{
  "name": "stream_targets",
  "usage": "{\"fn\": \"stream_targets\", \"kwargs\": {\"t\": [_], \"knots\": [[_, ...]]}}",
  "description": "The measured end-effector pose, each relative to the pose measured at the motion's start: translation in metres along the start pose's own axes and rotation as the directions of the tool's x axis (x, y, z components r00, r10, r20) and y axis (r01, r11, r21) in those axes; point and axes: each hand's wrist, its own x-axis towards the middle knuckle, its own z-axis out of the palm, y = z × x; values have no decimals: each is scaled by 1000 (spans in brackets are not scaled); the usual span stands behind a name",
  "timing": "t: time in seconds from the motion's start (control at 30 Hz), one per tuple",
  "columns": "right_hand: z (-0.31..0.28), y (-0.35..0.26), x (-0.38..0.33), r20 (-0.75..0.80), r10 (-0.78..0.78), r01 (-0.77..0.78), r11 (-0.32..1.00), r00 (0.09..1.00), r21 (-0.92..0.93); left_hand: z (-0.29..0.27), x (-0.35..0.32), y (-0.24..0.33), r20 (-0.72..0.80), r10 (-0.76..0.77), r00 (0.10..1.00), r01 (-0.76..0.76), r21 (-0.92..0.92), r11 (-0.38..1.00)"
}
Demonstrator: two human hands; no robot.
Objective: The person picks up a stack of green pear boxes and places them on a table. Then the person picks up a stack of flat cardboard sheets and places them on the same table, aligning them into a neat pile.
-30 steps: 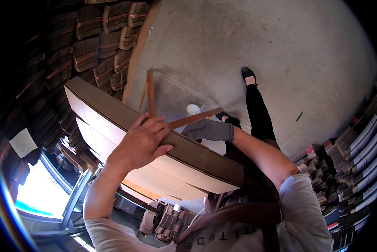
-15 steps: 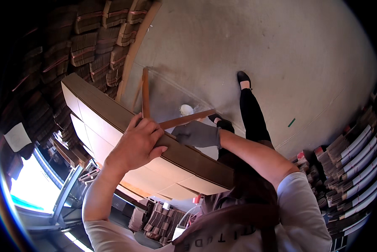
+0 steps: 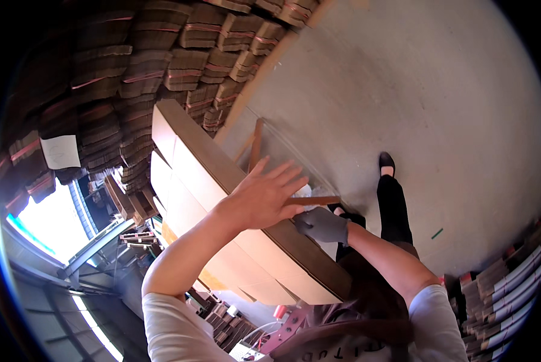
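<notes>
A tall stack of flat cardboard sheets (image 3: 222, 175) stands on edge in front of me, its brown top edge running from upper left to lower right. My bare left hand (image 3: 264, 196) hovers over that edge, palm down and fingers spread, holding nothing. My right hand (image 3: 321, 224), in a grey glove, curls around the far side of the same edge. Just beyond the hands is a wooden frame (image 3: 257, 145) on the floor with a clear sheet across it.
Bundled stacks of folded cardboard (image 3: 162, 54) fill the upper left. More bundles (image 3: 505, 283) line the lower right. My leg in black trousers and a black shoe (image 3: 386, 161) stands on the grey concrete floor (image 3: 415, 78). Metal machinery (image 3: 101, 241) sits at the lower left.
My left hand has lifted off the stack's edge and its fingers have spread. The gloved right hand stays on the edge. The view has swung so that the stack sits more centrally.
</notes>
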Motion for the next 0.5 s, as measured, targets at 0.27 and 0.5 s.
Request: {"fn": "stream_targets", "kwargs": {"t": [0.27, 0.5], "knots": [[-8, -2, -4, -55, -1, 3, 999, 999, 36, 24, -6, -23, 172, -142, 975, 122, 120, 985], [-4, -7, 2, -1, 52, -51, 995, 999, 87, 42, -16, -28, 118, -128, 985, 110, 147, 983]]}}
